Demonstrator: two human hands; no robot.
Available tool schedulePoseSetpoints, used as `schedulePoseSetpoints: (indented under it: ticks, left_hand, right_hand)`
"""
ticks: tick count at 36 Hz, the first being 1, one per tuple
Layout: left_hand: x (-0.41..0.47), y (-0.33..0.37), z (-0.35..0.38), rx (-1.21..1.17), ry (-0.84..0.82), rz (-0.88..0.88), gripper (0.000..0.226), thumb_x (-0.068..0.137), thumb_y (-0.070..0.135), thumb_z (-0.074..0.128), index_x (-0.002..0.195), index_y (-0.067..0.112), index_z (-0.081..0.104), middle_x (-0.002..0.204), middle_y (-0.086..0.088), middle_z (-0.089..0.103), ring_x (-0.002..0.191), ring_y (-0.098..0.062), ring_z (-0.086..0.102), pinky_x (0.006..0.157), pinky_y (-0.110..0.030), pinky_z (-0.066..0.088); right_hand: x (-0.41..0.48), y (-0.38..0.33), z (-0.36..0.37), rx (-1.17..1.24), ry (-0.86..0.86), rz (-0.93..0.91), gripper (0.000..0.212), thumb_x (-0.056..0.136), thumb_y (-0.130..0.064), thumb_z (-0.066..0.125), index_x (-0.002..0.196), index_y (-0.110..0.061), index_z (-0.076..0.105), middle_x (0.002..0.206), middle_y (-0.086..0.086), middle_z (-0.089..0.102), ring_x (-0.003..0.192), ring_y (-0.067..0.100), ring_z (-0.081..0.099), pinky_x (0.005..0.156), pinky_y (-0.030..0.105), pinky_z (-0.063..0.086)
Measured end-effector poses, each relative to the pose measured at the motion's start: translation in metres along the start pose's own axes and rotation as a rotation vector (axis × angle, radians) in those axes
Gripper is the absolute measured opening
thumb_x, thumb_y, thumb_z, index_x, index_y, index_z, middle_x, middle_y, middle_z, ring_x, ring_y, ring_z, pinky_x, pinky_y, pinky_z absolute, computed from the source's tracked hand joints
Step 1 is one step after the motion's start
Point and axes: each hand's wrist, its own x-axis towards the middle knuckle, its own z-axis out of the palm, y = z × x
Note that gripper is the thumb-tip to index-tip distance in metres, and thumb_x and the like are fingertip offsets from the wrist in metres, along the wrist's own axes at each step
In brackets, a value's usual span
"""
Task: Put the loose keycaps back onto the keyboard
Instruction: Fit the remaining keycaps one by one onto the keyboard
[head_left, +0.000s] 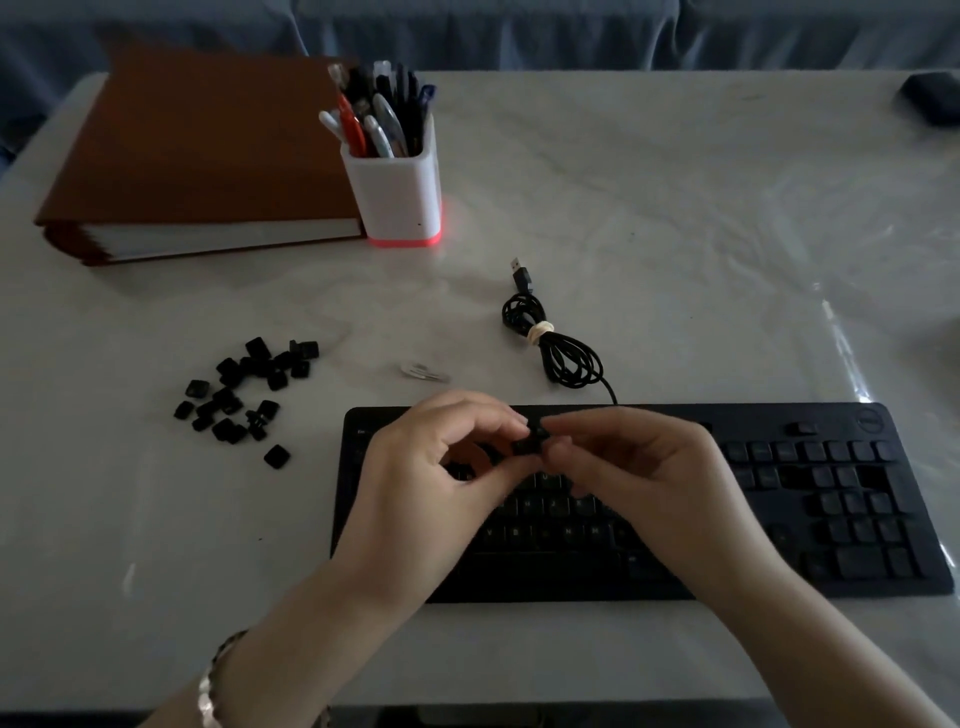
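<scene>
Left hand (431, 478) and right hand (639, 478) pinch one keycap (531, 441) above the keyboard (831, 499)
Left of the keyboard the loose keycaps (244, 397) lie heaped on the bench (675, 234); over the keyboard's upper rows the fingers (506, 423) of both hands curl round the single black keycap, gripping it between them; just behind the keyboard lies its coiled cable (563, 356)

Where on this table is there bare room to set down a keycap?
Bare table left of the keyboard, this side of the keycap pile; a wide patch right of the cable, beyond the keyboard. Crowded around the binder and pen cup.
</scene>
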Motion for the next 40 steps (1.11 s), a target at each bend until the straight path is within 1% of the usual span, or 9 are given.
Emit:
schedulePoseSetpoints:
  ticks: [4, 7, 13, 17, 22, 26, 34, 37, 40]
  left_hand:
    - [-0.006, -0.004, -0.001, 0.012, -0.065, 0.017, 0.028, 0.07, 0.009, 0.072, 0.09, 0.027, 0.067, 0.093, 0.013, 0.061, 0.076, -0.005, 0.063, 0.067, -0.01, 0.047]
    - [-0.013, -0.01, -0.004, 0.033, -0.114, 0.013, 0.03, 0.072, 0.009, 0.071, 0.095, 0.028, 0.067, 0.094, 0.015, 0.061, 0.08, -0.004, 0.064, 0.07, -0.011, 0.049]
    - [-0.023, -0.027, -0.014, 0.001, -0.147, -0.014, 0.031, 0.08, 0.013, 0.068, 0.107, 0.028, 0.065, 0.1, 0.015, 0.066, 0.089, -0.002, 0.066, 0.076, -0.014, 0.051]
    - [-0.026, -0.041, -0.027, 0.103, 0.003, -0.023, 0.021, 0.084, 0.024, 0.056, 0.1, 0.026, 0.069, 0.095, 0.014, 0.067, 0.092, -0.001, 0.064, 0.078, -0.013, 0.049]
    - [-0.026, -0.065, -0.049, 0.322, 0.236, -0.111, 0.024, 0.082, 0.002, 0.06, 0.097, 0.019, 0.065, 0.097, 0.016, 0.058, 0.093, 0.01, 0.054, 0.079, -0.004, 0.039]
    - [-0.025, -0.077, -0.059, 0.345, 0.229, -0.231, 0.028, 0.08, -0.008, 0.064, 0.099, 0.013, 0.066, 0.098, 0.021, 0.054, 0.093, 0.015, 0.051, 0.08, -0.002, 0.036]
    - [-0.02, -0.075, -0.057, 0.161, 0.212, -0.42, 0.035, 0.087, 0.001, 0.059, 0.102, 0.032, 0.055, 0.103, 0.019, 0.05, 0.093, 0.002, 0.057, 0.075, -0.009, 0.046]
    - [-0.019, -0.078, -0.057, 0.113, 0.219, -0.474, 0.033, 0.088, 0.003, 0.059, 0.104, 0.03, 0.056, 0.105, 0.01, 0.056, 0.091, -0.003, 0.06, 0.077, -0.018, 0.05]
    - [-0.019, -0.081, -0.058, 0.104, 0.22, -0.483, 0.029, 0.088, 0.002, 0.059, 0.108, 0.023, 0.058, 0.111, 0.002, 0.059, 0.09, -0.002, 0.061, 0.077, -0.017, 0.05]
  right_hand:
    - [-0.001, 0.005, 0.002, -0.043, -0.051, 0.014, 0.016, 0.057, -0.02, 0.074, 0.07, -0.031, 0.073, 0.072, -0.006, 0.073, 0.068, 0.005, 0.068, 0.064, 0.012, 0.05]
    - [-0.001, 0.011, 0.002, -0.191, -0.068, 0.033, 0.025, 0.065, -0.009, 0.079, 0.073, -0.031, 0.073, 0.074, -0.01, 0.072, 0.07, 0.003, 0.068, 0.065, 0.011, 0.049]
    - [0.002, 0.018, 0.01, -0.435, -0.066, -0.009, 0.033, 0.07, -0.01, 0.078, 0.073, -0.041, 0.067, 0.082, -0.022, 0.067, 0.07, -0.003, 0.064, 0.066, 0.009, 0.048]
    - [0.009, 0.023, 0.017, -0.52, -0.046, -0.052, 0.031, 0.07, -0.012, 0.079, 0.073, -0.04, 0.066, 0.077, -0.021, 0.066, 0.069, 0.0, 0.063, 0.066, 0.01, 0.049]
    - [0.016, 0.03, 0.023, -0.553, -0.009, -0.07, 0.027, 0.07, -0.011, 0.079, 0.073, -0.036, 0.068, 0.07, -0.015, 0.066, 0.071, -0.001, 0.062, 0.064, 0.007, 0.046]
    - [0.023, 0.035, 0.029, -0.571, 0.013, -0.08, 0.021, 0.071, -0.012, 0.079, 0.082, -0.029, 0.073, 0.074, -0.014, 0.067, 0.074, -0.002, 0.061, 0.067, 0.005, 0.045]
    - [0.045, 0.039, 0.055, -0.614, 0.018, -0.134, 0.017, 0.078, -0.015, 0.074, 0.093, -0.022, 0.074, 0.078, -0.015, 0.064, 0.075, 0.002, 0.059, 0.069, 0.003, 0.042]
    - [0.055, 0.043, 0.072, -0.65, -0.003, -0.223, 0.017, 0.079, -0.013, 0.072, 0.095, -0.017, 0.074, 0.082, -0.01, 0.065, 0.074, -0.001, 0.058, 0.071, 0.003, 0.041]
    - [0.064, 0.056, 0.084, -0.718, -0.001, -0.302, 0.017, 0.078, -0.011, 0.073, 0.094, -0.013, 0.075, 0.086, -0.004, 0.059, 0.079, 0.005, 0.052, 0.077, 0.0, 0.034]
